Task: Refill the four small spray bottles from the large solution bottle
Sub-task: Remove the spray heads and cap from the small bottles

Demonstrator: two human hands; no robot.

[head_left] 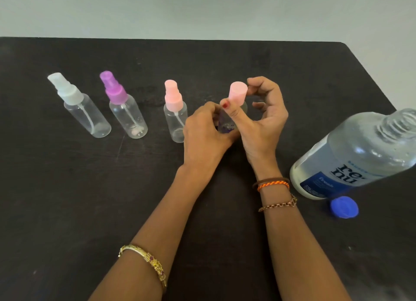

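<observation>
While the large solution bottle (358, 152) stands uncapped at the right edge of the black tabletop (67, 199), four small clear spray bottles sit in a row well to its left. Farthest from it: white-topped bottle (81, 106), clear body, dip tube visible inside. Next toward it: purple-topped bottle (125, 106), same shape. Then pink-topped bottle (175, 111), upright, just left of the hands. Fourth small bottle (227, 122) is nearest the large one, mostly hidden behind the hands, clear with a purplish tint low down; pink cap (237, 93) at its top.

Left hand (204, 129) is curled round the fourth bottle's body, thumb with red nail up beside the cap. Right hand (263, 118) comes from the large bottle's side, fingertips pinching the pink cap, remaining fingers curled loosely, palm facing left. Both forearms reach in from the near edge; gold bangle (146, 262) on left, thread bands and chain (273, 186) on right wrist.

Large bottle: clear liquid inside, threaded neck bare, white-and-blue "renu fresh" label. Blue cap (344, 207) lies on the tabletop just in front of its base.
</observation>
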